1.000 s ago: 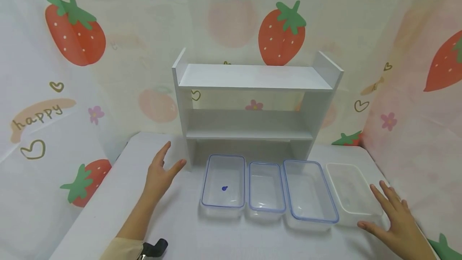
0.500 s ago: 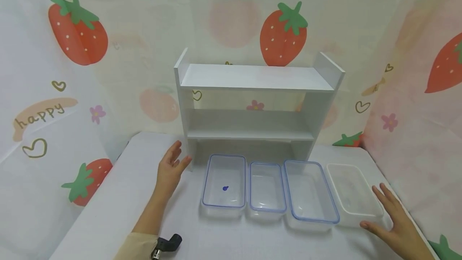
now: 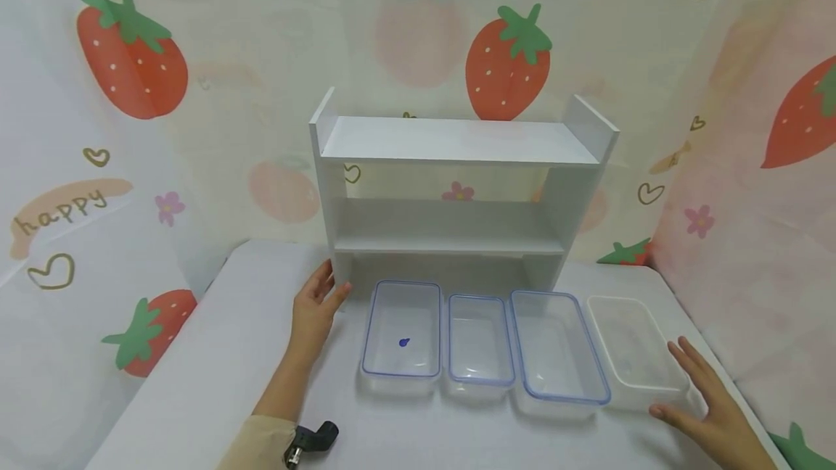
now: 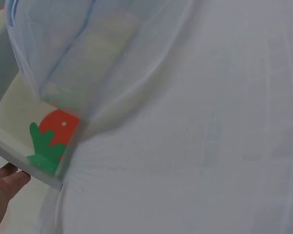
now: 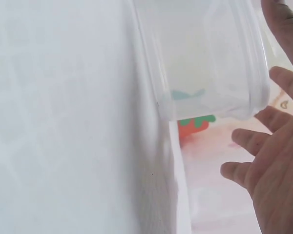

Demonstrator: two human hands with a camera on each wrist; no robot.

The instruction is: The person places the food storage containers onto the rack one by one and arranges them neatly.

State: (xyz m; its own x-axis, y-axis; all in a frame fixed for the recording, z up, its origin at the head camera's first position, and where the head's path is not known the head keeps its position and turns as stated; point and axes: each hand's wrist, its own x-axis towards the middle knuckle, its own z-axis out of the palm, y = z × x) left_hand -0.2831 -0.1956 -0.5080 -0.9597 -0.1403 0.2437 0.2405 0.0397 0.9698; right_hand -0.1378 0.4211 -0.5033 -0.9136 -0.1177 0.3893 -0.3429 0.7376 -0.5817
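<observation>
My left hand (image 3: 313, 318) is at the lower left end of the white two-tier shelf (image 3: 451, 227). In the left wrist view its fingers (image 4: 17, 180) touch the edge of the shelf's side panel (image 4: 27, 165). Three clear food containers with blue rims stand in a row before the shelf: a left one (image 3: 405, 310), a smaller middle one (image 3: 480, 332) and a right one (image 3: 560, 343). Beside them is a container with a whitish rim (image 3: 636, 343). My right hand (image 3: 715, 405) is next to it, fingers spread, and in the right wrist view (image 5: 278, 146) holds nothing; contact cannot be told.
All of this stands on a table with a white cloth (image 3: 196, 383). A strawberry-print curtain (image 3: 274, 56) hangs behind and at both sides. A black camera mount (image 3: 316, 437) is strapped at my left wrist.
My left hand has moved right, up to the shelf's left side panel, and its fingers have drawn closer together. The right hand and the containers stay nearly where they were.
</observation>
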